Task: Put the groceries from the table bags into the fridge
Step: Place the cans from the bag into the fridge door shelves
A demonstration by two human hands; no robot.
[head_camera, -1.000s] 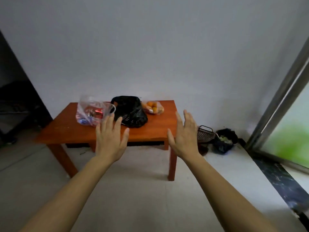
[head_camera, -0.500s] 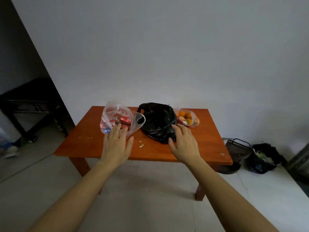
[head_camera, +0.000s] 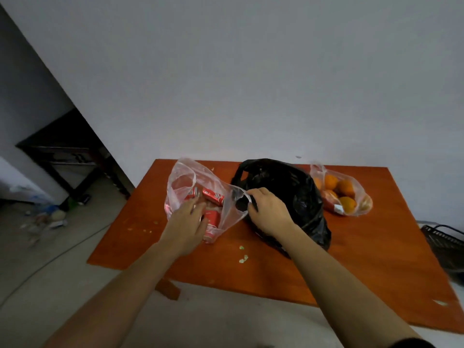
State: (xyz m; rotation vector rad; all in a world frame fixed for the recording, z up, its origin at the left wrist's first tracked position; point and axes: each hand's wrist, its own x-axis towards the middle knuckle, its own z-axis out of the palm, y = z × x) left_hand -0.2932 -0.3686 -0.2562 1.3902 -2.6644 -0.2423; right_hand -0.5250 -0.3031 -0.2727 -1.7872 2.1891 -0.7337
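Three bags stand on the orange wooden table (head_camera: 376, 247). A clear plastic bag (head_camera: 184, 177) at the left holds several red cans (head_camera: 213, 194). My left hand (head_camera: 187, 222) reaches into its mouth with fingers stretched over the cans. My right hand (head_camera: 267, 209) pinches the clear bag's right handle (head_camera: 243, 195) and holds the mouth apart. Behind that hand sits a black plastic bag (head_camera: 291, 187), its contents hidden. A clear bag of oranges (head_camera: 344, 194) lies at the far right of the table.
A white wall stands right behind the table. A dark wire basket (head_camera: 444, 244) sits on the floor at the right. Dark wooden furniture (head_camera: 67, 149) and scattered litter (head_camera: 47, 217) are at the left. Small pale scraps (head_camera: 242, 257) dot the tabletop.
I have come close to the table. My left hand went from hovering into the clear bag; my right hand moved left and took hold of that bag's handle.
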